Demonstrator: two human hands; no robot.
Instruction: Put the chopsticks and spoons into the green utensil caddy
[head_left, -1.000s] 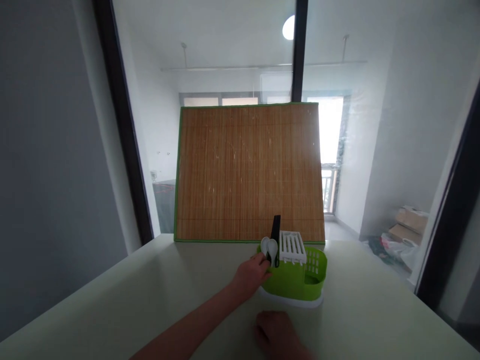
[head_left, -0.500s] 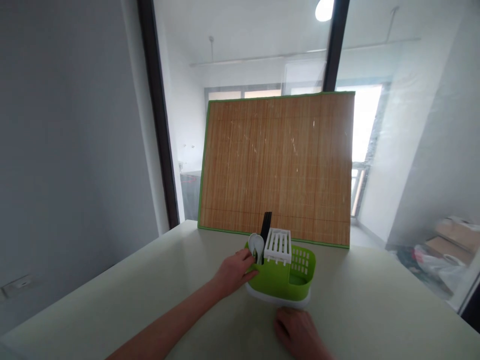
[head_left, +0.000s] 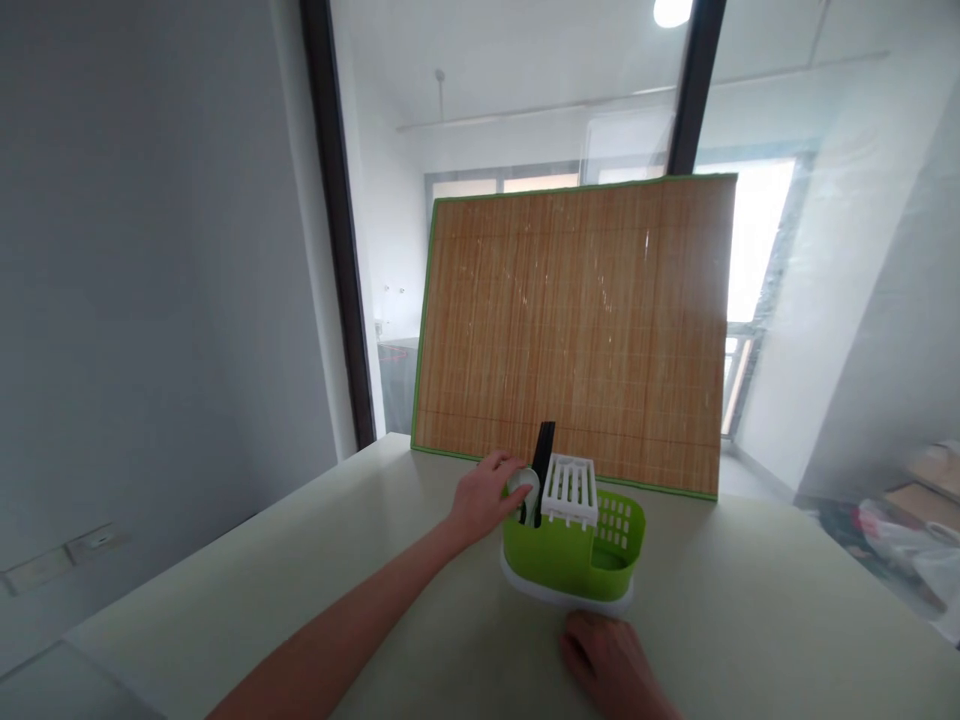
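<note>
A green cutlery caddy [head_left: 551, 552] with a white base stands on the table in front of me. In its left compartment, black chopsticks [head_left: 545, 450] stick up beside a pale spoon [head_left: 528, 482], bowl end up. My left hand [head_left: 484, 497] is at the caddy's left end, thumb and fingers closed about the spoon heads; the fingers partly cover them. On the caddy's middle rests a white slotted rack [head_left: 570, 487]. My right hand [head_left: 609, 655] lies curled on the table just in front of the white base, with nothing visible in it.
Behind the caddy, a bamboo mat [head_left: 577, 330] with green edging leans upright against the glass partition. The pale table [head_left: 750, 600] extends to both sides. A grey wall [head_left: 165, 250] rises on the left. Boxes and plastic wrapping [head_left: 900, 545] lie on the floor at right.
My left hand has risen from the caddy's left rim to the spoon heads, covering part of them. The whole view has shifted slightly; the right hand stays by the base.
</note>
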